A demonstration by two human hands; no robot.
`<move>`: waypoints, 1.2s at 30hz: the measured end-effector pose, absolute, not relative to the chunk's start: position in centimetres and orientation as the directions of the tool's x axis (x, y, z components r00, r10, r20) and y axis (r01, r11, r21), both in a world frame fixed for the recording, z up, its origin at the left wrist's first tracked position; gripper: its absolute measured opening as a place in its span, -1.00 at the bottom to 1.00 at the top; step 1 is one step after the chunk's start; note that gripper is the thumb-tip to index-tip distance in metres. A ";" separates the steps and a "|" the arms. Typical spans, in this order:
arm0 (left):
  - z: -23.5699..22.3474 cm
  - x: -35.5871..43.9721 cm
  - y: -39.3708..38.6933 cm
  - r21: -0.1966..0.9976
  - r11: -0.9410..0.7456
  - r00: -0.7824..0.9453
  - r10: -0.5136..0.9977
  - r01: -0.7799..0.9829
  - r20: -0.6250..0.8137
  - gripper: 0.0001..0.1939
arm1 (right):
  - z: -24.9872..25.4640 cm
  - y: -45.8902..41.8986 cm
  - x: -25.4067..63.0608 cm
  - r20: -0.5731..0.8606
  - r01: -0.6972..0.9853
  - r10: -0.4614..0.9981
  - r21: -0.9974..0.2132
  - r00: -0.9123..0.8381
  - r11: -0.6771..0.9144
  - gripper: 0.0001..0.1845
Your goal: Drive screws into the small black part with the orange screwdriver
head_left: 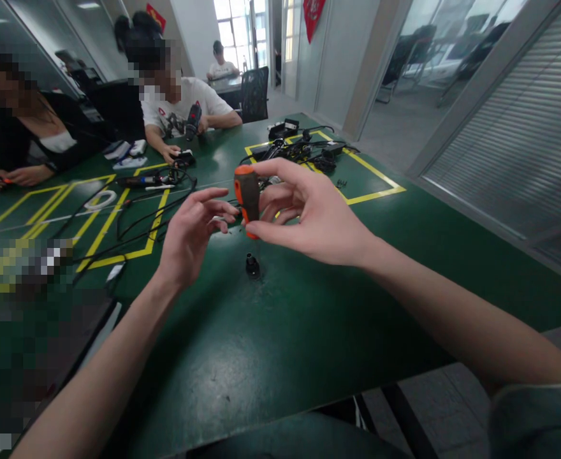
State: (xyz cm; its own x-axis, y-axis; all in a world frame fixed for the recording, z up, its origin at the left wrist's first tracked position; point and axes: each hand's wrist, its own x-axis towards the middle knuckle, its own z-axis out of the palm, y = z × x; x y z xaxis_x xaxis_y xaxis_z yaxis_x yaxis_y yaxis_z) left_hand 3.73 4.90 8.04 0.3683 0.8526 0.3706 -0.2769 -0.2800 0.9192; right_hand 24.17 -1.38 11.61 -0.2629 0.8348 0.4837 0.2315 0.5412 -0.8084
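Note:
My right hand grips a screwdriver by its orange and dark grey handle, thumb below and index finger near the top. The handle stands nearly upright, and its shaft is hard to make out. Just left of it is my left hand, its fingers spread and apart from the handle, with nothing in them. Below the screwdriver, a small black part with a round neck sits on the green table.
Black cables and devices lie inside a yellow taped square at the back. More cables run across the left side. Across the table a person holds a power drill; another person sits at far left.

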 end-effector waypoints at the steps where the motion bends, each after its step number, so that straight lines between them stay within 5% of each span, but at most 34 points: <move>1: 7.1 3.2 5.4 0.934 -0.268 0.418 0.840 -0.236 0.347 -0.70 | 11.8 -1.5 24.3 0.497 0.238 0.832 -0.802 -0.246 0.549 -0.43; 6: 3.3 1.3 6.6 0.958 -0.236 0.703 0.709 0.161 0.056 -0.47 | 11.7 -1.5 24.1 0.531 0.267 0.814 -0.770 -0.234 0.579 -0.37; 10: 3.0 1.6 6.1 0.921 -0.270 0.794 0.604 0.283 -0.067 -0.57 | 10.7 -0.8 23.6 0.544 0.290 0.797 -0.744 -0.262 0.603 -0.38; 30: 2.8 2.2 6.4 0.932 -0.229 0.815 0.569 0.283 -0.108 -0.67 | 8.4 0.4 23.4 0.652 0.254 0.688 -0.641 -0.318 0.724 -0.42; 36: 2.9 2.2 6.2 0.933 -0.220 0.802 0.587 0.286 -0.108 -0.67 | 9.0 0.1 23.7 0.642 0.319 0.682 -0.602 -0.351 0.732 -0.30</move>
State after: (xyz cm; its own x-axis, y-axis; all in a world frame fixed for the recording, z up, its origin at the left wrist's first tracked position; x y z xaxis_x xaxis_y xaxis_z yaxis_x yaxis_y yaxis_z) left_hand 2.16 6.25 2.92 0.8020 0.5875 -0.1078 0.2862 -0.2196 0.9327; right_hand 23.73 0.07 8.97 -0.3506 0.6817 0.6422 0.3194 0.7316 -0.6023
